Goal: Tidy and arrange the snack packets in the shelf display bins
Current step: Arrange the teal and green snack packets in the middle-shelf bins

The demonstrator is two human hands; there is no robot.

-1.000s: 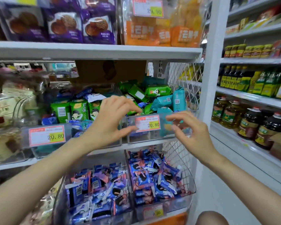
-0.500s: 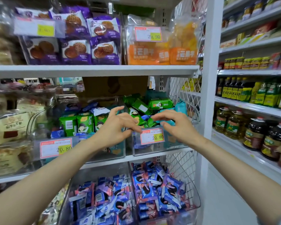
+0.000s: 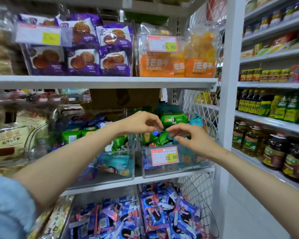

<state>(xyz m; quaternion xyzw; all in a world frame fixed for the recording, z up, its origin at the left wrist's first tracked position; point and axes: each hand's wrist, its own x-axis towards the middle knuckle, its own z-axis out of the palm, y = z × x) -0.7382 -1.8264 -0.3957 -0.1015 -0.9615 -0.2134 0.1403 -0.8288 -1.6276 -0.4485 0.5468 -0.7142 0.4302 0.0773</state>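
Observation:
On the middle shelf a clear bin [image 3: 199, 167] with a 20.80 price tag [image 3: 164, 156] holds green snack packets [image 3: 173, 119], teal ones and a few blue ones in a loose heap. Both hands are over this heap, fingertips almost meeting. My left hand [image 3: 141, 123] has curled fingers that pinch a small blue packet [image 3: 156, 133]. My right hand [image 3: 195, 139] pinches a teal packet [image 3: 172, 135] between thumb and fingers. The clear bin to the left [image 3: 128, 176] holds green packets [image 3: 71, 136] and a teal packet [image 3: 114, 163], partly hidden by my left forearm.
Purple waffle packets [image 3: 83, 59] and orange bags [image 3: 162, 64] fill the shelf above. Lower bins hold blue packets [image 3: 162, 216]. A white wire mesh panel [image 3: 195, 104] and white post [image 3: 230, 83] close the right side. Oil bottles [image 3: 274, 149] stand on the neighbouring shelves.
Both hands have moved from in front of the price tag up into the right bin and closed together on packets. My view has tilted upward.

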